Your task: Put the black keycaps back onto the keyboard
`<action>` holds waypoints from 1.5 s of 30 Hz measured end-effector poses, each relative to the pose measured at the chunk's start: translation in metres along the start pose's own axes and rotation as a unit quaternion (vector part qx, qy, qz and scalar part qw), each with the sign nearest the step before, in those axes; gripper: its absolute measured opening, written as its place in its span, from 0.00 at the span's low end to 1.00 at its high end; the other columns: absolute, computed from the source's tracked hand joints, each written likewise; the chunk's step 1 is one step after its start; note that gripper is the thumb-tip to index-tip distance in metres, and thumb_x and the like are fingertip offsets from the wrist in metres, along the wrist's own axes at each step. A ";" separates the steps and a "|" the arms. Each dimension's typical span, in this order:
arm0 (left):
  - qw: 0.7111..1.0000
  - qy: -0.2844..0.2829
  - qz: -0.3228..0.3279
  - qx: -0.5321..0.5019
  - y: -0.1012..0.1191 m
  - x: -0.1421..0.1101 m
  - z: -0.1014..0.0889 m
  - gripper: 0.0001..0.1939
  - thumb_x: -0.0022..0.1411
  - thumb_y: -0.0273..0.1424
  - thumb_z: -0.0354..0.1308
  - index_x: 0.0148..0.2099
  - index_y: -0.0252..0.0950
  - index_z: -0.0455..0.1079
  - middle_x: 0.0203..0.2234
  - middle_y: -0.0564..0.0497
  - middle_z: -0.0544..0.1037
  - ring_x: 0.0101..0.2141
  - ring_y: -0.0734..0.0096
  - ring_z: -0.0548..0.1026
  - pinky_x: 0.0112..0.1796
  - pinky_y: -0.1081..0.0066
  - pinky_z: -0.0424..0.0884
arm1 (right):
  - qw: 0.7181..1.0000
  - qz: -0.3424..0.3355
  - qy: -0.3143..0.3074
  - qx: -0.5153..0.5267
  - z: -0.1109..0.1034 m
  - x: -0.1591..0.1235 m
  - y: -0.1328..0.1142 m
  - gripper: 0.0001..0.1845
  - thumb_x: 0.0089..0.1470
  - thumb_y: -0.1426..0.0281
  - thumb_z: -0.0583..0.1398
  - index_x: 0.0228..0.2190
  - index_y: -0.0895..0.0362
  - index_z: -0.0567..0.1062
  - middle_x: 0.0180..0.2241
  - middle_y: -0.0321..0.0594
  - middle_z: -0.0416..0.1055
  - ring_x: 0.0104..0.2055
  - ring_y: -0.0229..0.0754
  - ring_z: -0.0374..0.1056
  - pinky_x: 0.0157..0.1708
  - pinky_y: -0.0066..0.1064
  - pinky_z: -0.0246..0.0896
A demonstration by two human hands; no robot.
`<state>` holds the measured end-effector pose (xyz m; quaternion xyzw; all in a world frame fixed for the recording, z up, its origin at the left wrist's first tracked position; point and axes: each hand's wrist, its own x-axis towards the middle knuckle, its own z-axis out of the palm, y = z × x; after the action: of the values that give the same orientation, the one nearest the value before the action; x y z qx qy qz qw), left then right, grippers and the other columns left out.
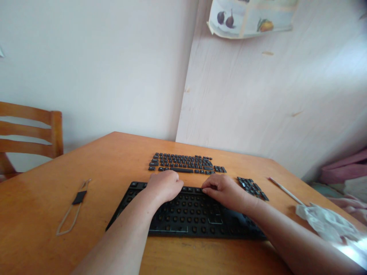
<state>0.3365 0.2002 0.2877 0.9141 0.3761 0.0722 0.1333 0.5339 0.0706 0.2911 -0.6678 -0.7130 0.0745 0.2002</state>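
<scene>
A black keyboard [183, 219] lies on the table with most of its key positions bare, showing small stems. Several keycaps [189, 189] sit along its top row. My left hand [166, 185] is closed like a fist over the upper left part of the keyboard; its fingertips are hidden. At the top row, right of the middle, my right hand [225, 191] pinches with thumb and forefinger at what looks like a dark keycap, mostly covered by the fingers. Behind the keyboard, loose black keycaps [183, 162] are laid out in rows, with a long spacebar [181, 170] in front.
More loose keycaps [252, 188] lie right of my right hand. A wire keycap puller [79, 197] with a black middle rests at left. A thin white stick [286, 191] and crumpled clear plastic [327, 221] are at right. A wooden chair [56, 133] stands beyond the table's left edge.
</scene>
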 end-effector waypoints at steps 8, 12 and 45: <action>1.000 0.000 -0.001 0.000 0.000 0.000 0.000 0.16 0.60 0.36 0.46 0.31 0.38 0.74 0.35 0.44 0.81 0.38 0.56 0.77 0.37 0.64 0.67 | 1.000 -0.006 0.003 0.008 0.001 0.000 -0.001 0.05 0.55 0.72 0.60 0.31 0.55 0.78 0.31 0.37 0.75 0.34 0.38 0.69 0.36 0.30 0.60; 1.000 0.004 0.000 0.002 -0.001 0.001 0.001 0.16 0.60 0.36 0.46 0.30 0.38 0.74 0.35 0.44 0.81 0.38 0.55 0.77 0.36 0.64 0.67 | 1.000 -0.001 0.005 0.004 0.002 -0.001 -0.001 0.05 0.54 0.72 0.61 0.30 0.55 0.78 0.30 0.37 0.75 0.34 0.38 0.69 0.35 0.30 0.60; 1.000 0.003 0.003 0.002 -0.002 0.001 0.002 0.16 0.60 0.36 0.46 0.29 0.39 0.73 0.34 0.45 0.81 0.37 0.56 0.77 0.37 0.62 0.67 | 0.994 -0.083 -0.015 -0.063 -0.006 -0.009 -0.008 0.11 0.59 0.73 0.57 0.31 0.55 0.79 0.29 0.39 0.75 0.36 0.41 0.68 0.39 0.32 0.61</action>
<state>0.3363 0.2020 0.2849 0.9153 0.3739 0.0750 0.1299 0.5292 0.0597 0.2978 -0.6163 -0.7723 0.0229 0.1525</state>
